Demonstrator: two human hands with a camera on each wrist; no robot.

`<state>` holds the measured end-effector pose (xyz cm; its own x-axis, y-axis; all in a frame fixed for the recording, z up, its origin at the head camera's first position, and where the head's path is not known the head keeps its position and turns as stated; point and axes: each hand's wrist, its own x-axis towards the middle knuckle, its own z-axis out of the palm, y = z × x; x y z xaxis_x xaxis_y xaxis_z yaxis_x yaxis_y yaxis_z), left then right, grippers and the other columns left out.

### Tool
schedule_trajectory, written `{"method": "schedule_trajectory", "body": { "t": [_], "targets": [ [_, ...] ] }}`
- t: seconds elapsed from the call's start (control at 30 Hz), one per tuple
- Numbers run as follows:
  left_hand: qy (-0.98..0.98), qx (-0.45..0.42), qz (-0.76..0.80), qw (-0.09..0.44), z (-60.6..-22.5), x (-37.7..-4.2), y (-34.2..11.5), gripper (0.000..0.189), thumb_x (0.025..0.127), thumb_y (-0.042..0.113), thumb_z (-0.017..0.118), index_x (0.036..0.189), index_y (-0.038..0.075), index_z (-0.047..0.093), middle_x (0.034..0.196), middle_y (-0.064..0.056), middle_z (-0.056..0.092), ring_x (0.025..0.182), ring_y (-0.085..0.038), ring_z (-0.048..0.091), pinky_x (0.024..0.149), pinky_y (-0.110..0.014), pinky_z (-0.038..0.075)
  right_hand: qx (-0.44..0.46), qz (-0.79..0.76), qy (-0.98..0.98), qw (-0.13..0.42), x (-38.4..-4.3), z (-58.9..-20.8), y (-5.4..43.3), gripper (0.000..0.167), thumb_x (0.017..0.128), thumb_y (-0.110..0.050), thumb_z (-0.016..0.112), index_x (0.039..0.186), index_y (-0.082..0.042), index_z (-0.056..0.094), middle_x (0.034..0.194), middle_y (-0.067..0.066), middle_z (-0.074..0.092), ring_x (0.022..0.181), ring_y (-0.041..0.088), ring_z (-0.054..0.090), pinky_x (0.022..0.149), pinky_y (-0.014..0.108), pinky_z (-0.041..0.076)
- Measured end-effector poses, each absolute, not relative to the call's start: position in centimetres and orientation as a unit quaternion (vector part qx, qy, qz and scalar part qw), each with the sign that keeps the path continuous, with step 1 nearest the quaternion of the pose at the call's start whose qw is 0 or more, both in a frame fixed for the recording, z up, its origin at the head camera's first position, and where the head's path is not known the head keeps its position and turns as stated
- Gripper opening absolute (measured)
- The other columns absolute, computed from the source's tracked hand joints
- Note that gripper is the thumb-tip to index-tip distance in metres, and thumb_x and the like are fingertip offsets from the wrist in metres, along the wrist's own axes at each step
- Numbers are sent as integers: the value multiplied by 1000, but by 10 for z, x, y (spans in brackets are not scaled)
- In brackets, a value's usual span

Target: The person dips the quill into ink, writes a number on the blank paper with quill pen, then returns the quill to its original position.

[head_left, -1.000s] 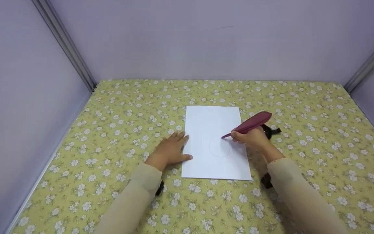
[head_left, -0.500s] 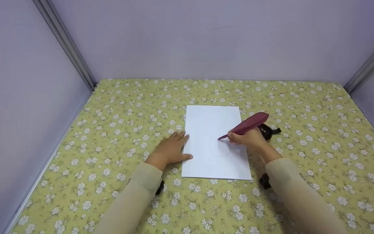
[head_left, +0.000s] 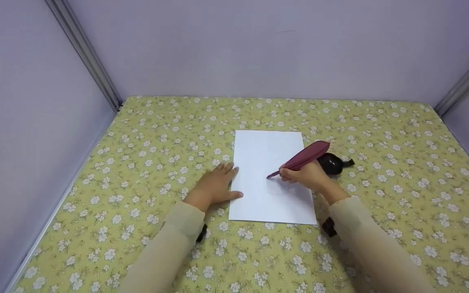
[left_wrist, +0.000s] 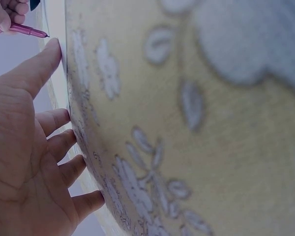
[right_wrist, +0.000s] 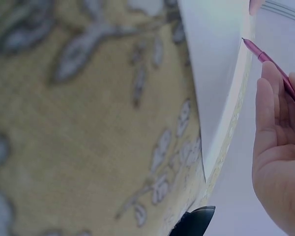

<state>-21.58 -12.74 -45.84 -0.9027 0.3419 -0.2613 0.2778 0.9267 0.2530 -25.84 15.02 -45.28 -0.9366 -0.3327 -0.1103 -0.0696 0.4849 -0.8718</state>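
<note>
A white sheet of paper (head_left: 255,162) lies on the flowered cloth. My right hand (head_left: 305,177) pinches a dark red feather pen (head_left: 305,156), its plume leaning up to the right. The pen's tip meets the paper near the middle, beside a faint curved line (head_left: 277,193). Seen from the right wrist, the thin shaft (right_wrist: 268,58) passes between thumb and fingers. My left hand (head_left: 214,185) rests at the paper's left edge with its fingers spread, the thumb lying on the sheet. In the left wrist view, the fingertips (left_wrist: 91,201) of this hand press down along that edge.
A glossy black rounded object (head_left: 331,164) with a short stub sits just behind the right hand, partly hidden. Yellow flowered cloth (head_left: 169,142) covers the table. Pale panels (head_left: 202,53) with grey metal posts (head_left: 90,57) enclose the back and sides.
My right hand has moved left and slightly toward me, carrying the feather pen's tip across the paper. More of the black object shows. The left hand has stayed in place.
</note>
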Motion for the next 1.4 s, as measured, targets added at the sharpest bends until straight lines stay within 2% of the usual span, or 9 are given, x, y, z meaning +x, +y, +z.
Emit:
{"method": "schedule_trajectory", "body": {
  "t": [0.73, 0.9, 1.1, 1.4],
  "targets": [
    [970, 154, 106, 157, -457, -215, -126, 83, 89, 58, 54, 153, 17, 22, 158, -3, 12, 144, -26, 9, 113, -50, 14, -140, -509, 831, 176, -257, -452, 151, 26, 89, -19, 70, 100, 4, 71, 85, 14, 72, 79, 21, 70, 70, 32, 57],
    [971, 151, 106, 155, -460, -215, -127, 83, 89, 59, 54, 153, 18, 22, 158, -3, 12, 144, -26, 9, 113, -51, 14, -139, -514, 829, 173, -256, -452, 150, 26, 88, -20, 71, 100, 3, 71, 85, 13, 72, 79, 22, 70, 70, 32, 57],
    [970, 157, 106, 151, -460, -216, -126, 83, 89, 59, 54, 153, 17, 23, 158, -4, 14, 144, -27, 10, 112, -52, 15, -139, -550, 809, 155, -255, -444, 157, 33, 90, -27, 68, 107, 2, 69, 93, 15, 71, 87, 26, 69, 77, 35, 56],
    [972, 146, 110, 150, -460, -216, -127, 83, 88, 58, 56, 153, 18, 24, 158, -2, 14, 144, -25, 9, 113, -51, 13, -144, -615, 764, 132, -255, -431, 165, 43, 90, -31, 67, 113, 6, 65, 102, 26, 67, 90, 24, 69, 81, 40, 54]
  ]
}}
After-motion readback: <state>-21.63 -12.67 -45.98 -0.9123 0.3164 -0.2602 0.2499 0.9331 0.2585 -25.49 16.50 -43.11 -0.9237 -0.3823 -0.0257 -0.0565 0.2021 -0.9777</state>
